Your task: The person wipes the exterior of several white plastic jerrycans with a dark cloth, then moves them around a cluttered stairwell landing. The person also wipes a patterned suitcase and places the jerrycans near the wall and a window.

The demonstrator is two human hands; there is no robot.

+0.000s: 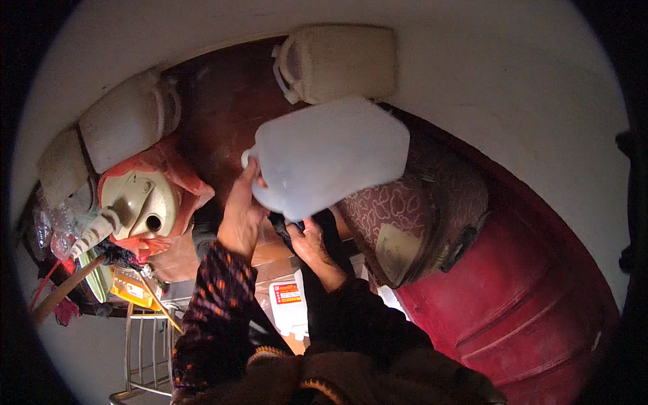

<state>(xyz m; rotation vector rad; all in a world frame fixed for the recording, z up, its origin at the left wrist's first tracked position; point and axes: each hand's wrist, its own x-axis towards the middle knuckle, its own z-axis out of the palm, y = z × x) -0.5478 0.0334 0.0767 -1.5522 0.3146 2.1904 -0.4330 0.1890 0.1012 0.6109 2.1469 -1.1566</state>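
A translucent white plastic jerrycan (pixel 334 155) lies on its side in the air before me, its neck end toward my hands. My left hand (pixel 244 216) is closed around its handle at the left end. At the lower corner, my right hand (pixel 310 241) is closed by the neck, gripping a small dark part that looks like the cap. The fingertips are partly hidden there. Just right of the jerrycan, a brown patterned bag (pixel 385 216) leans against a large red object.
Another jerrycan (pixel 351 64) rests at the far wall, and two more jerrycans (pixel 125 125) stand at the left. Nearby sits a cream container (pixel 145 202) in a red bag. A red ridged surface (pixel 520 290) fills the right. Below are a labelled white jug (pixel 289 312) and a metal rack (pixel 145 358).
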